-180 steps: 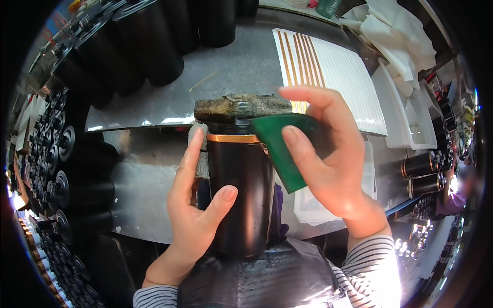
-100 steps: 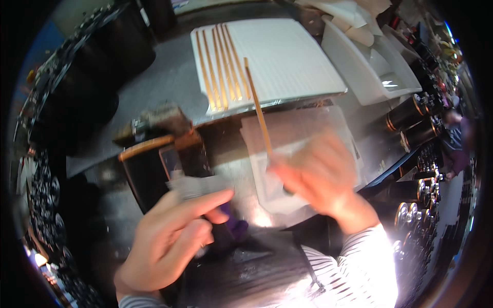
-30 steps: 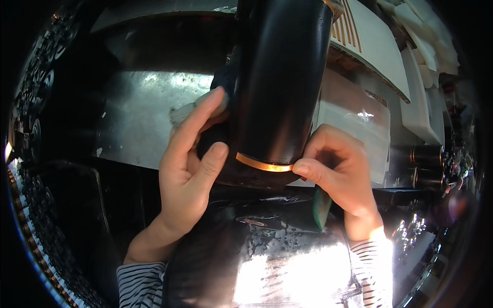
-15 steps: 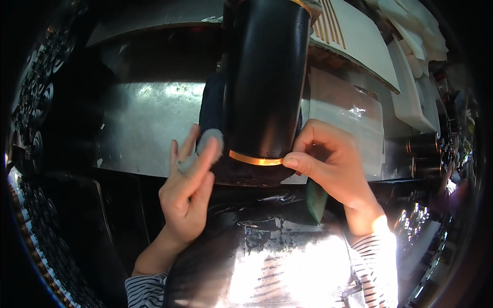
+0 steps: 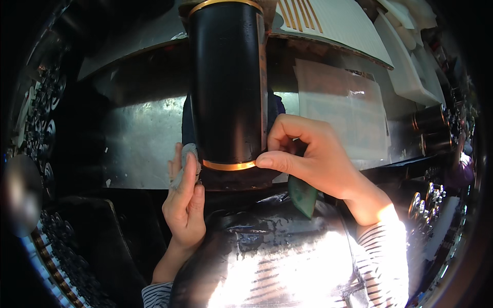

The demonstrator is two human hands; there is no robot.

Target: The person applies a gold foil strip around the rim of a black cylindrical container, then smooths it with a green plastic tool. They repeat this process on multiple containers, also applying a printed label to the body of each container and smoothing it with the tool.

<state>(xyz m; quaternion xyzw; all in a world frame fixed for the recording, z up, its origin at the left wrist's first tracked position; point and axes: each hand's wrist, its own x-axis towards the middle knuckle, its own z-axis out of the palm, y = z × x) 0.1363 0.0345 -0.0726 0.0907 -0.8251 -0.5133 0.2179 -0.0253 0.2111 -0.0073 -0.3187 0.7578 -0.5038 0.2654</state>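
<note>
"Dim metal bench (image 5: pixel 141 149); where's the black cylinder (image 5: pixel 226 82)?"

"Near the bench's front edge, a gold strip (image 5: pixel 229 166) across its near end."

"Hands?"

"Right hand (image 5: pixel 318 156) pinches the strip's end, green scraper (image 5: pixel 303 197) held beneath; left hand (image 5: pixel 185 208) holds a grey pad (image 5: pixel 190 150) just beside the cylinder."

"Risks?"

"A slipping pinch could leave the strip crooked; a knock might roll the cylinder."

"Elsewhere?"

"Translucent sheets (image 5: pixel 339 113) on the bench's right side; a ridged white board (image 5: pixel 346 31) along its far edge, a white bin (image 5: pixel 399 74) beside that."

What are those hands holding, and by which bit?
Right hand: gold strip by its right end, and flat green piece by its hidden upper end. Left hand: grey cloth, exact hold unclear.
</note>
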